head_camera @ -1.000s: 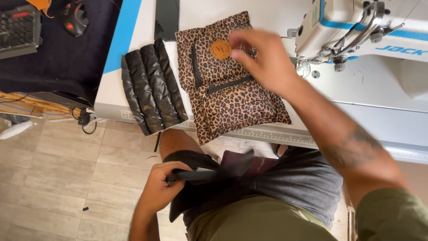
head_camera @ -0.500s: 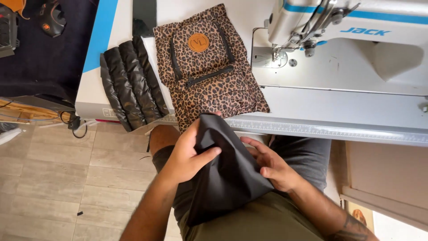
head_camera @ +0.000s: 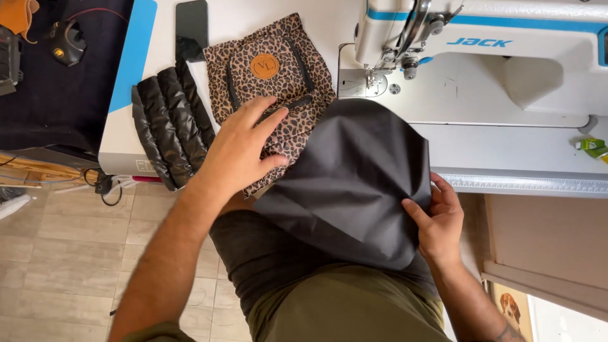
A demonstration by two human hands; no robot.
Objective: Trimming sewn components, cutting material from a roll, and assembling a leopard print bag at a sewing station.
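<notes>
Black fabric (head_camera: 354,177) held over the near edge of the bench (head_camera: 266,12), beside a leopard-print bag (head_camera: 272,82).
Right hand (head_camera: 437,221) pinches the fabric's right edge between thumb and fingers; left hand (head_camera: 244,152) lies flat, fingers spread, on the bag. A black quilted piece (head_camera: 168,123) lies left, a white sewing machine (head_camera: 481,57) far right.

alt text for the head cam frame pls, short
Seen from above, a person's left hand presses flat on a leopard-print pouch while the right hand grips the edge of a dark grey fabric piece overlapping it, at a white sewing machine. A black quilted piece lies left of the pouch.
</notes>
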